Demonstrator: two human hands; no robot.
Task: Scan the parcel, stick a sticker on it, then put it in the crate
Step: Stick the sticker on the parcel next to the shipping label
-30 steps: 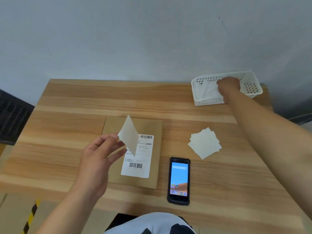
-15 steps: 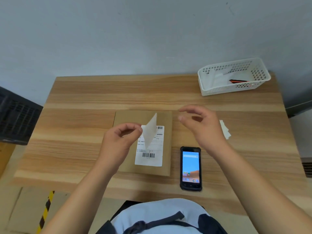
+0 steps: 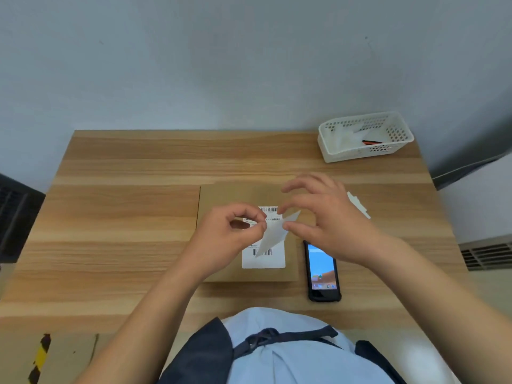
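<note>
A flat brown parcel (image 3: 221,195) lies on the wooden surface (image 3: 124,212), near the middle and a little toward the near edge. A white label (image 3: 264,259) with barcodes is stuck on its top face.

Both hands are above the parcel. The left hand (image 3: 230,234) has thumb and forefinger pinched together on the left edge of a white sticker (image 3: 273,235), which is held tilted in the air over the label. The right hand (image 3: 329,217) is at the sticker's right side: its fingers (image 3: 297,227) are spread and curled, and the thumb and forefinger tips meet the sticker's right edge. Whether they actually grip it or only touch it cannot be told.

A black phone (image 3: 322,273) with a lit screen lies flat just right of the parcel, partly under the right wrist. Further right, white sheets (image 3: 358,203) show from behind the right hand. A white perforated basket (image 3: 363,153) stands at the far right corner of the surface, well apart from the parcel, with white paper and something red and black inside.
</note>
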